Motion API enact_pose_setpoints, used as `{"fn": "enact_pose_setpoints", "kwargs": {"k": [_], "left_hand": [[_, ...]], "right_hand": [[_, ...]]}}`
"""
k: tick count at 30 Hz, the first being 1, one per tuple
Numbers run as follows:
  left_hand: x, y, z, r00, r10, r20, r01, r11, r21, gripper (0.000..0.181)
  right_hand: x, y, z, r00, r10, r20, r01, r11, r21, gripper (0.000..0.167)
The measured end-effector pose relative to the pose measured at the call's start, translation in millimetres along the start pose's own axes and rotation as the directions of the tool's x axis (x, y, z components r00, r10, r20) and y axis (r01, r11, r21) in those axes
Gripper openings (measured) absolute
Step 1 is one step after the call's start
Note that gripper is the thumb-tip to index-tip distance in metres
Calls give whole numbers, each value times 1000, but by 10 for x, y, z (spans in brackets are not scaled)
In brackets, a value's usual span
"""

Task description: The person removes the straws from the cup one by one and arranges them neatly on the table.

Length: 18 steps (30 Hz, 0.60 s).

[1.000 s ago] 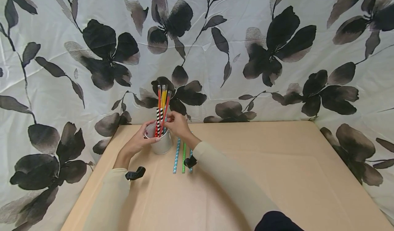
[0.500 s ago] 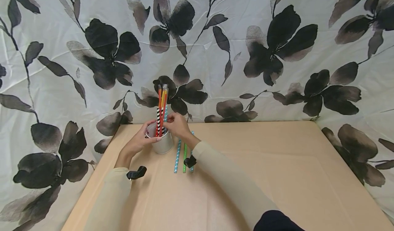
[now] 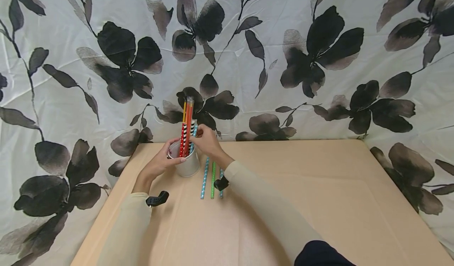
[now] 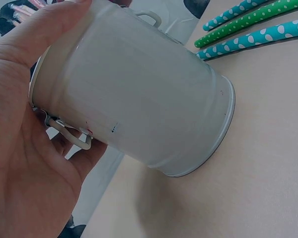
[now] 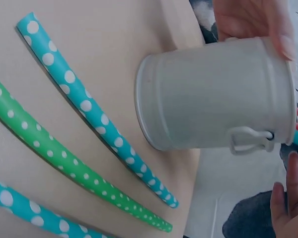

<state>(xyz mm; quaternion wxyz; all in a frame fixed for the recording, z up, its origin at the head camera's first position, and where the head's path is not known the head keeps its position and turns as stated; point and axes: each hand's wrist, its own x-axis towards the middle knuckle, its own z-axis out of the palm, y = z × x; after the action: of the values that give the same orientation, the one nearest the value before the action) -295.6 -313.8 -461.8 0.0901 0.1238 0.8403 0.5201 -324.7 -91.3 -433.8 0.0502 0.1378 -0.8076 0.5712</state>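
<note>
The standing sticks (image 3: 183,140) have shifted; left hand (image 3: 161,160) grips the bucket (image 3: 188,167), right hand (image 3: 208,141) pinches them.

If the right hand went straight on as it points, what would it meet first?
The right hand would probably meet the slim red, blue-dotted and black-and-white-striped sticks bunched upright in the grey metal pail first; depth there is unclear.

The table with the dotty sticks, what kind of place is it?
Perhaps an indoor craft spot: a floral cloth hangs behind the table, polka-dot sticks lie there, and a pail holds more.
</note>
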Motion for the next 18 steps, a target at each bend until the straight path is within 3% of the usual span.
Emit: {"fn": "enact_pose_setpoints", "kwargs": {"k": [6, 12, 18], "left_hand": [[18, 9, 20, 1000, 12, 9, -11, 999, -44, 90], [33, 23, 49, 1000, 1, -5, -1, 1000, -29, 89], [58, 27, 75, 1000, 1, -20, -2, 1000, -26, 91]], "right_hand": [[75, -2, -134, 998, -66, -17, 67, 996, 62, 25], [170, -59, -291, 989, -146, -19, 147, 974, 173, 22], [270, -120, -444, 974, -218, -66, 226, 955, 194, 21]]}}
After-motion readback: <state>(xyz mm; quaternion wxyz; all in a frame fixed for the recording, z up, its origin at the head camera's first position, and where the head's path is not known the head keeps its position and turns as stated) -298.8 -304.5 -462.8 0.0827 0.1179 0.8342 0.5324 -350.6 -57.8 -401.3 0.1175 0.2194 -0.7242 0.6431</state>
